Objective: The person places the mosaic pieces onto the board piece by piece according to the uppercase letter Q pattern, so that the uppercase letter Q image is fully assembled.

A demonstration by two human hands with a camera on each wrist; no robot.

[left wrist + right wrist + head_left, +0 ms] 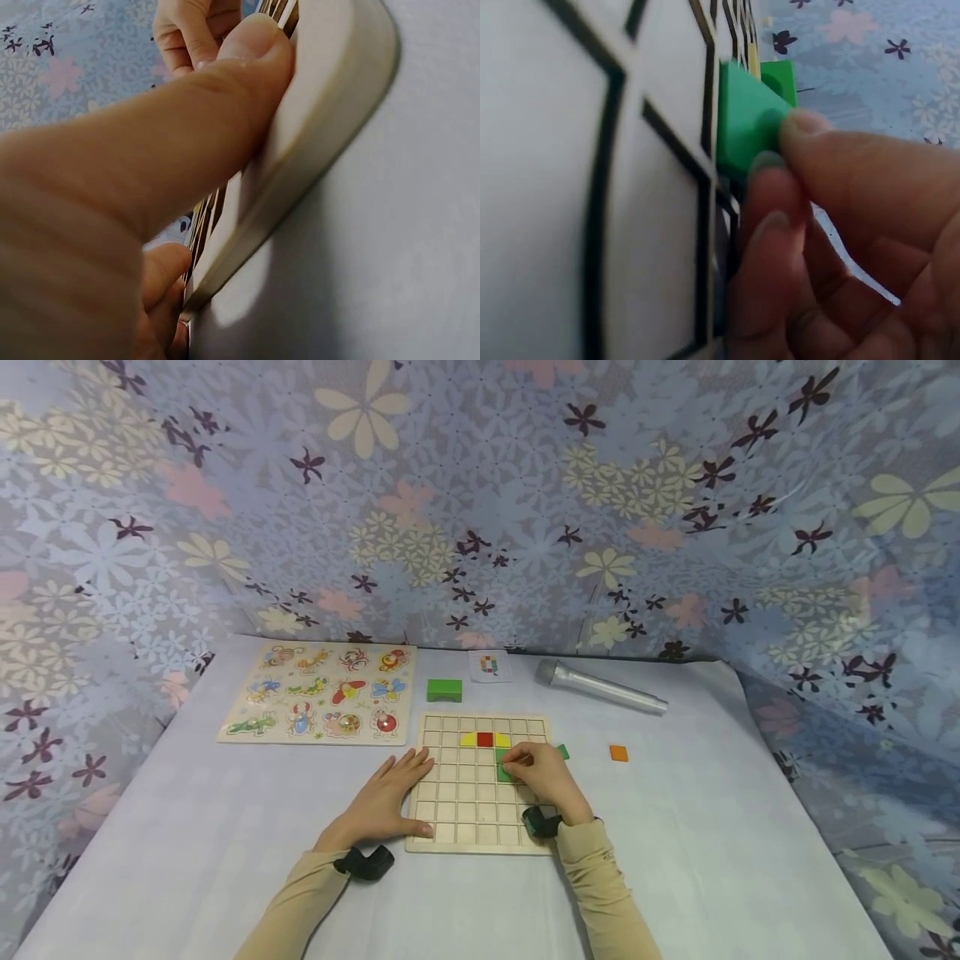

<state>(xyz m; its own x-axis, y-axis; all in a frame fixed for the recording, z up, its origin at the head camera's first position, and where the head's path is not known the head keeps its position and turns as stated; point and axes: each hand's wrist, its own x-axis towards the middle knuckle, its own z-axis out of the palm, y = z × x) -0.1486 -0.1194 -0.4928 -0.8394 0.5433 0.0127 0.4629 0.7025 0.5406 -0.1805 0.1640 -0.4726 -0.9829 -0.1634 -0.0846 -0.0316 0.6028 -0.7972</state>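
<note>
Beige sleeves [296,902] lie over the white cloth [735,860] beside a square-celled pale wooden board [467,814]. At its surface the right hand [543,772] pinches a flat green tile [742,120] (a red square tile [485,739] sits near), while the left hand [382,803], fingers spread, rests along the board's left edge.

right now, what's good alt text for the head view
A right hand pinches a green tile at a grid board while the left hand rests on its left side. A red tile sits between two yellow tiles on the board. Farther back lie a bug puzzle, green block, card and silver tube.
</note>
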